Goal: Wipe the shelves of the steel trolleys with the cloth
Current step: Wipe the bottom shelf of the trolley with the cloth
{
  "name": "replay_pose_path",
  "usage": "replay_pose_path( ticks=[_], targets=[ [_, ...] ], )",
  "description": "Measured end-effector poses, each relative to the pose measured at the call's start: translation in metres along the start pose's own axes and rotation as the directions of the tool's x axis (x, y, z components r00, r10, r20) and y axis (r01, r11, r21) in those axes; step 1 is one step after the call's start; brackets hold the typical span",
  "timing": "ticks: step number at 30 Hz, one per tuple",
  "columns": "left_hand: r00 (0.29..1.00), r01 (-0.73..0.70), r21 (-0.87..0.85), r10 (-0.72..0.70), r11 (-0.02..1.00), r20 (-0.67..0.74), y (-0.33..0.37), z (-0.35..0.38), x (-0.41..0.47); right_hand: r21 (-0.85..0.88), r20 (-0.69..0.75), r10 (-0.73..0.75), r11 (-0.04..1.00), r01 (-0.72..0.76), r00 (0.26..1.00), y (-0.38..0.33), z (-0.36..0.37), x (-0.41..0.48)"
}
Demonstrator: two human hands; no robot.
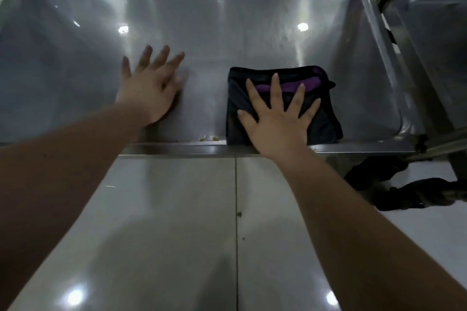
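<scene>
cloth (313, 108): dark, folded square, purple stripe, lies near front right of shelf (227, 40) | right hand (276, 121): flat, fingers spread, pressing on cloth | left hand (149, 88): fingers straight, palm on bare steel beside cloth | shelf: shiny steel tray, raised rim, crumbs (209, 138) at front edge | floor (177, 222): glossy pale tiles

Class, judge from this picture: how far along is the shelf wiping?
Done: most of the shelf looks shiny, though wiped or not I cannot tell. In hand: the right hand presses the cloth flat near the front edge; the left hand rests on bare steel. Left: yellowish crumbs at the front lip.
</scene>
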State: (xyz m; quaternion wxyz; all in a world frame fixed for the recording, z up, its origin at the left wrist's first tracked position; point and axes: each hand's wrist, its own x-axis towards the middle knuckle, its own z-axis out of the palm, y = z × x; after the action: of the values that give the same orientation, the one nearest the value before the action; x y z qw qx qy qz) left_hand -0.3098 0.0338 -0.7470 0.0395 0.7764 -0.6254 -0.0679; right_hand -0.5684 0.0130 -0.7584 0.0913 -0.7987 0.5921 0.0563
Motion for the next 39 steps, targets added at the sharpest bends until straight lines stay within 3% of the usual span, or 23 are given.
replay_pose_path(
  ticks=[3,6,8,11,15,25,32,36,39],
  targets=[
    [0.996,0.075,0.058,-0.078,0.996,0.054,-0.029,0.003,-0.012,0.016,0.103,-0.062,0.998,0.06,0.993,0.012,-0.012,0.009],
    [0.996,0.059,0.07,-0.063,0.996,0.059,-0.029,0.01,-0.01,-0.085,0.091,-0.169,0.98,0.177,0.981,0.038,-0.024,0.016],
    [0.997,0.068,0.069,-0.071,0.995,0.04,-0.029,0.012,-0.009,-0.103,0.067,-0.159,0.981,0.165,0.985,0.039,-0.022,0.015],
    [0.997,0.068,0.085,-0.072,0.994,0.038,-0.03,0.012,-0.008,-0.088,0.017,-0.12,0.989,0.121,0.993,0.002,-0.009,0.006],
    [0.997,0.072,0.08,-0.075,0.994,0.035,-0.034,0.011,-0.009,-0.045,-0.034,-0.194,0.98,0.192,0.98,-0.057,0.009,0.009],
    [0.999,0.053,0.062,-0.053,0.997,0.009,-0.037,0.015,-0.007,0.01,0.03,-0.123,0.992,0.123,0.992,-0.101,-0.03,0.156],
    [0.997,0.073,0.037,-0.073,0.997,-0.002,-0.034,0.013,-0.008,-0.056,0.008,-0.236,0.97,0.236,0.972,-0.037,-0.004,0.03],
    [0.997,0.074,0.015,-0.074,0.997,0.007,-0.032,0.011,-0.007,-0.103,0.041,-0.038,0.994,0.042,0.998,0.037,-0.018,0.01],
    [0.997,0.075,0.022,-0.075,0.997,-0.003,-0.031,0.014,-0.008,-0.096,0.07,0.086,0.992,-0.079,0.994,0.05,-0.024,0.01]
  ],
)
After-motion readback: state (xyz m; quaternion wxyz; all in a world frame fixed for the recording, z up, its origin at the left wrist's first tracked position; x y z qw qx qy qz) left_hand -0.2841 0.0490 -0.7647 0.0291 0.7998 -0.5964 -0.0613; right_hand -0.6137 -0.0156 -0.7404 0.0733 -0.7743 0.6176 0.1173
